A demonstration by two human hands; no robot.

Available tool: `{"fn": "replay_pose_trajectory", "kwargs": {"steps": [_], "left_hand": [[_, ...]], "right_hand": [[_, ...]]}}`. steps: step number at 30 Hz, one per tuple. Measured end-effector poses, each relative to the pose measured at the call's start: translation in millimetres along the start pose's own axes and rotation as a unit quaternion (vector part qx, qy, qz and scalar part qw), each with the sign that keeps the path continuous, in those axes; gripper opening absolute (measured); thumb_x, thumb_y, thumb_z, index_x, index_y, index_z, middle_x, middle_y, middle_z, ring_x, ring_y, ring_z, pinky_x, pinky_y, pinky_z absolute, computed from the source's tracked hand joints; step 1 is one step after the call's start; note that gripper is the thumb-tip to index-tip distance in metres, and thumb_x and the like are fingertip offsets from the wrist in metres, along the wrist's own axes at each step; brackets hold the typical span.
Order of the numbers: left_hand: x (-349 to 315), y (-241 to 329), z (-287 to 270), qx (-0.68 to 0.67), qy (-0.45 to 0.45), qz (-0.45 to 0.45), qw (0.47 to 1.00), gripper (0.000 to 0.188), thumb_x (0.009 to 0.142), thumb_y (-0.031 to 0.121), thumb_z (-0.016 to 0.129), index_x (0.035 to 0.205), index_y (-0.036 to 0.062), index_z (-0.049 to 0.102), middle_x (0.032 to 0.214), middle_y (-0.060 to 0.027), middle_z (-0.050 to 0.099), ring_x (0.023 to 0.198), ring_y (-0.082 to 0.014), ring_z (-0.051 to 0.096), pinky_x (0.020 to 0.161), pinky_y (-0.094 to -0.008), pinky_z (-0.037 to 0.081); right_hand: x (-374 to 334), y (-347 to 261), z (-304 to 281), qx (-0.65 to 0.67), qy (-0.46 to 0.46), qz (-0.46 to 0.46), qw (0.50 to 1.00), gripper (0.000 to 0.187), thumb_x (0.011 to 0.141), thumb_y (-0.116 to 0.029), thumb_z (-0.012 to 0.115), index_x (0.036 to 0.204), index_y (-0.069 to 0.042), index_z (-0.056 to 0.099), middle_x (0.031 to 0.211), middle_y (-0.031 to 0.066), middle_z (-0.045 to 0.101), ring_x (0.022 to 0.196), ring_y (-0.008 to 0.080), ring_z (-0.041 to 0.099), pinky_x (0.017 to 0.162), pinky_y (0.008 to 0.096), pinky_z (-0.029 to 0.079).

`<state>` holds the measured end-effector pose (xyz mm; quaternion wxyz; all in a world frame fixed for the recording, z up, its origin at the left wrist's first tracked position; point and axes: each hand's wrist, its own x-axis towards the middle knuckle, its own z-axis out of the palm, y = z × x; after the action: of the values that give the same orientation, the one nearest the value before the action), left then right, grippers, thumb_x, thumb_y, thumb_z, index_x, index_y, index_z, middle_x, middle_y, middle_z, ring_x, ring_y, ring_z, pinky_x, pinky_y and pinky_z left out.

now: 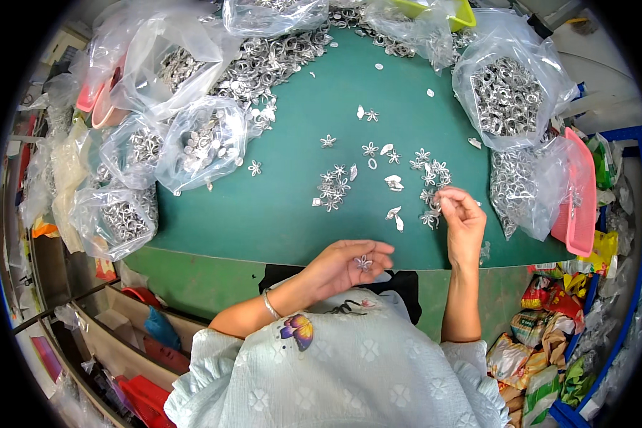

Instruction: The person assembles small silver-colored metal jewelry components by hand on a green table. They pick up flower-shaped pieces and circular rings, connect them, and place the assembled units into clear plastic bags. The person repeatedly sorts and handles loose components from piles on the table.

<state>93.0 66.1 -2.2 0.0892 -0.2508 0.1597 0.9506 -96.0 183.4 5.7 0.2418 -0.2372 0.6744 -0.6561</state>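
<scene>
Just in front of the table's near edge, my left hand (333, 271) is turned palm up. A silver metal flower piece (363, 263) rests on its fingers, held there. Over the right part of the green table, the thumb and fingertips of my right hand (465, 221) pinch together beside a cluster of silver flower pieces (435, 172). What sits between those fingertips, if anything, is too small to make out. Left of it lie a second group of flower pieces (332, 187) and several small silver leaf-shaped pieces (394, 182). A small ring (372, 164) lies between the groups.
Clear plastic bags of silver parts (201, 146) crowd the left side, with a loose heap (264, 64) behind. Another open bag (506, 96) and a pink basket (581, 200) stand at the right. A yellow-green tray (464, 16) is at the back.
</scene>
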Motion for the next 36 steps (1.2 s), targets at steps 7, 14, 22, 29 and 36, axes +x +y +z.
{"fn": "replay_pose_trajectory", "kwargs": {"steps": [7,14,22,29,36], "left_hand": [[29,6,18,-0.049,0.045,0.033,0.997,0.033,0.094,0.024,0.046,0.109,-0.0037,0.055,0.087,-0.0083,0.06,0.062,-0.0101,0.049,0.053,-0.0214,0.04],[10,26,15,0.241,0.067,0.145,0.957,0.028,0.094,0.019,0.045,0.11,-0.0026,0.055,0.076,-0.0015,0.051,0.051,-0.0049,0.033,0.042,-0.0186,0.026],[23,19,34,0.007,0.085,0.004,0.996,0.038,0.095,0.029,0.042,0.11,-0.0044,0.055,0.091,-0.011,0.063,0.077,-0.016,0.061,0.067,-0.0255,0.05],[50,26,30,0.565,0.106,0.27,0.772,0.023,0.085,0.021,0.06,0.098,0.0015,0.06,0.074,-0.008,0.058,0.064,-0.0196,0.06,0.051,-0.0309,0.047],[100,38,41,0.826,0.127,0.29,0.466,0.035,0.074,0.023,0.068,0.098,0.0031,0.052,0.082,-0.0141,0.058,0.069,-0.0334,0.06,0.054,-0.0407,0.047]], "right_hand": [[-11,-24,5,-0.187,-0.065,-0.023,0.98,0.014,0.072,-0.001,0.066,0.086,0.001,0.062,0.088,0.009,0.062,0.085,0.0213,0.057,0.077,0.0312,0.043],[-17,1,-4,-0.517,-0.05,-0.171,0.837,0.021,0.066,-0.009,0.072,0.079,-0.002,0.057,0.087,0.0078,0.054,0.083,0.0277,0.049,0.071,0.0376,0.037],[-18,-24,9,-0.256,-0.192,-0.152,0.935,0.026,0.067,-0.007,0.072,0.09,-0.001,0.062,0.085,0.008,0.056,0.079,0.0249,0.05,0.067,0.0349,0.04],[5,-2,-9,-0.526,-0.062,-0.224,0.818,0.021,0.072,-0.01,0.068,0.09,0.0,0.06,0.088,0.0088,0.056,0.08,0.0259,0.05,0.072,0.0368,0.039],[13,-8,-47,0.224,-0.02,0.107,0.969,0.017,0.093,-0.015,0.046,0.097,-0.001,0.056,0.085,0.0068,0.058,0.072,0.0129,0.054,0.062,0.0232,0.042]]}}
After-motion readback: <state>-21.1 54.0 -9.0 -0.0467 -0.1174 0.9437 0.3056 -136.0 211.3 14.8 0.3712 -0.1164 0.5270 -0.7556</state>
